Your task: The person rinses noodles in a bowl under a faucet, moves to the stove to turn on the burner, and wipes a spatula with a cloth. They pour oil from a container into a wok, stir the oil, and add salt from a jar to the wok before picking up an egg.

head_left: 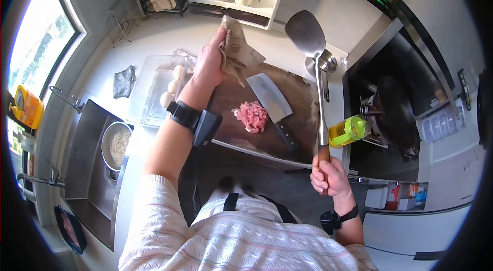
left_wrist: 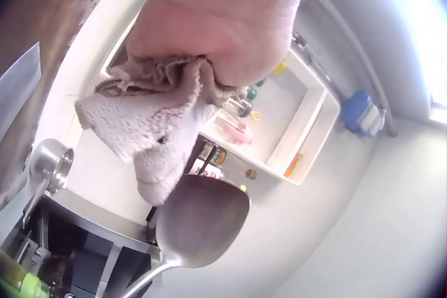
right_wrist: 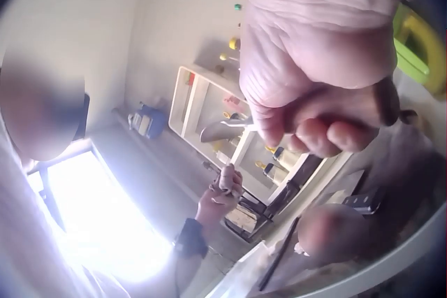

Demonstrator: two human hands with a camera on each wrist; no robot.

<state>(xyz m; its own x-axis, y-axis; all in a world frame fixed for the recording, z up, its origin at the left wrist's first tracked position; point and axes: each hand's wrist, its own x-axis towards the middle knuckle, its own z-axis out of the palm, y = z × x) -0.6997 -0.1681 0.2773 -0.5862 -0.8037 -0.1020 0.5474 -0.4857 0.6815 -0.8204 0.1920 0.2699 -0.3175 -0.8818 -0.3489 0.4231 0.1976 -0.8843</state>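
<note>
My left hand (head_left: 209, 60) grips a crumpled beige dishcloth (head_left: 242, 49) above the back of the dark cutting board (head_left: 233, 140). In the left wrist view the cloth (left_wrist: 157, 127) hangs in folds from the fist. My right hand (head_left: 331, 176), at the counter's front edge, holds a wok spatula (head_left: 306, 32) by its wooden handle, blade up and away from me. The right wrist view shows fingers (right_wrist: 318, 136) curled round that handle. On the board lie a heap of cut pink meat (head_left: 251, 117) and a cleaver (head_left: 269, 95), its black handle towards me.
An oil bottle (head_left: 346, 131) with a green top and a metal cup (head_left: 328, 63) stand right of the board. Farther right a dark wok (head_left: 398, 117) sits on the stove. Left are a clear plastic box (head_left: 146, 91) with eggs and a bowl (head_left: 105, 145) at the sink (head_left: 87, 184).
</note>
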